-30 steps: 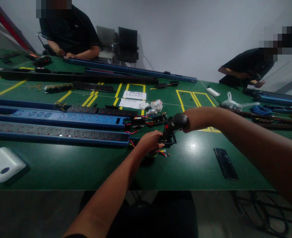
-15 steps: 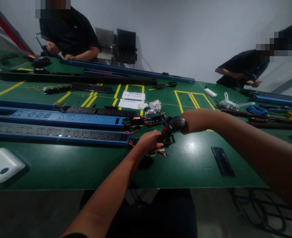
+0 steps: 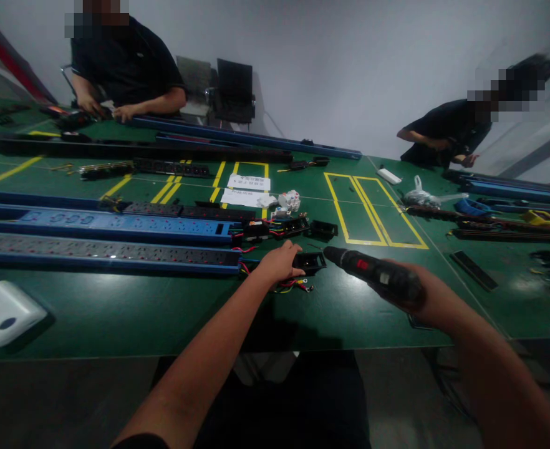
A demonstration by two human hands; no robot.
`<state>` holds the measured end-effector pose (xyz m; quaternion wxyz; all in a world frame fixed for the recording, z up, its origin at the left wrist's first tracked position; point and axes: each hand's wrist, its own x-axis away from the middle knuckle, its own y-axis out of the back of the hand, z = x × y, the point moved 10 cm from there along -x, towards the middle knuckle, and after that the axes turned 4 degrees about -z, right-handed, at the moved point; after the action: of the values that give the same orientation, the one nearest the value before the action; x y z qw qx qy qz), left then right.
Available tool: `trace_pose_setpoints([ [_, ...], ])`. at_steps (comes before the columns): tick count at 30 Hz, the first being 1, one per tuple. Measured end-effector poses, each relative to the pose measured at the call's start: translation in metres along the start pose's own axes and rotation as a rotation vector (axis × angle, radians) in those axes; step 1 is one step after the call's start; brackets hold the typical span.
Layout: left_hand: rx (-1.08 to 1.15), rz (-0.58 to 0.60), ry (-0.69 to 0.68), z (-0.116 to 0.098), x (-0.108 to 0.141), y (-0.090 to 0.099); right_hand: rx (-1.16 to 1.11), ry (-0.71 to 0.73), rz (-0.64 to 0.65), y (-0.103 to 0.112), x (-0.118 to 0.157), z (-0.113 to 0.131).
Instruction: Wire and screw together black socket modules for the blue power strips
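Note:
My left hand (image 3: 282, 264) is closed on the near end of a small black plastic housing (image 3: 313, 262), which lies past the end of a grey-faced socket strip (image 3: 116, 251). Loose coloured wires with ring terminals (image 3: 303, 285) stick out below that hand. My right hand (image 3: 422, 296) grips a black cordless screwdriver (image 3: 373, 272) by its handle, tilted so its tip points left towards the housing but apart from it. Just behind sits another open black box (image 3: 322, 230). A blue socket strip (image 3: 130, 222) with wired black parts (image 3: 294, 227) runs alongside.
A white box-shaped device (image 3: 6, 312) stands at the near left. White connectors (image 3: 289, 200) and paper labels (image 3: 244, 197) lie mid-table. A phone, mostly hidden, is beneath my right hand. Two people work across the green table (image 3: 172, 324), one left (image 3: 125, 68), one right (image 3: 453, 128).
My right hand has drawn the screwdriver back to the right, off the housing, and tipped it towards level. My left hand has stayed on the housing.

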<state>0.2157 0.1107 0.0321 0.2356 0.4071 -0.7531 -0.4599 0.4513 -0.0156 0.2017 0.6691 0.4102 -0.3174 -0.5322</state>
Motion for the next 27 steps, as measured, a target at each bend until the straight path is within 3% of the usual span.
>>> trace_pose_setpoints([
  [3,-0.005,0.017,-0.008,0.001,0.003,0.003,-0.168,-0.035,-0.096,-0.044,0.058,-0.024],
  [6,-0.015,-0.006,-0.017,0.003,0.01,0.012,-0.247,-0.109,-0.124,-0.095,0.103,-0.028],
  [9,-0.033,-0.046,-0.014,0.004,0.021,0.023,-0.268,-0.162,-0.112,-0.138,0.129,-0.015],
  [12,-0.064,-0.055,-0.047,-0.002,0.034,0.026,-0.256,-0.213,-0.125,-0.166,0.14,-0.005],
  [18,-0.09,-0.011,-0.138,-0.015,0.061,0.02,-0.142,-0.384,-0.139,-0.193,0.142,-0.013],
  [27,-0.176,0.022,-0.19,-0.021,0.066,0.014,-0.038,-0.477,-0.151,-0.194,0.121,-0.012],
])
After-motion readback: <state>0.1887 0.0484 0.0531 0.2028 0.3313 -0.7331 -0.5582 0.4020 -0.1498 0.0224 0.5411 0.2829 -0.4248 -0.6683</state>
